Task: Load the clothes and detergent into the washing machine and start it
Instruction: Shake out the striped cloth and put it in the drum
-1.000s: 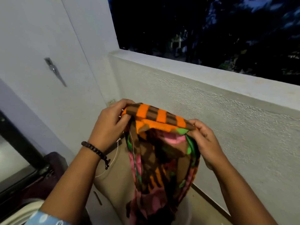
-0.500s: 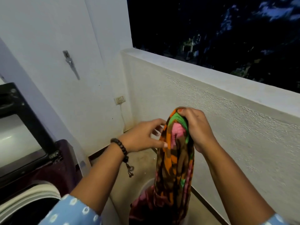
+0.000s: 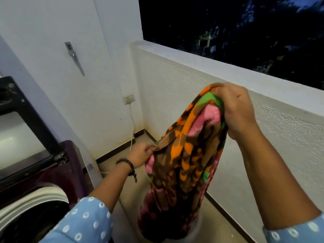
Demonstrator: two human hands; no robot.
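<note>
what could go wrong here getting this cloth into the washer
The patterned cloth hangs long from the right hand, its lower end still in the white bucket; lifting may tip the bucket or drag cloth on the floor. The left hand only pinches an edge, so that grip may slip. The washer opening sits off left, so trailing fabric could snag its rim.

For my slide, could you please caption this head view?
Both hands grip a multicoloured cloth beside the open washing machine.

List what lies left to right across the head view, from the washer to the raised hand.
washing machine → wall socket → left hand gripping the cloth's lower edge → patterned cloth → right hand holding its top.
</note>
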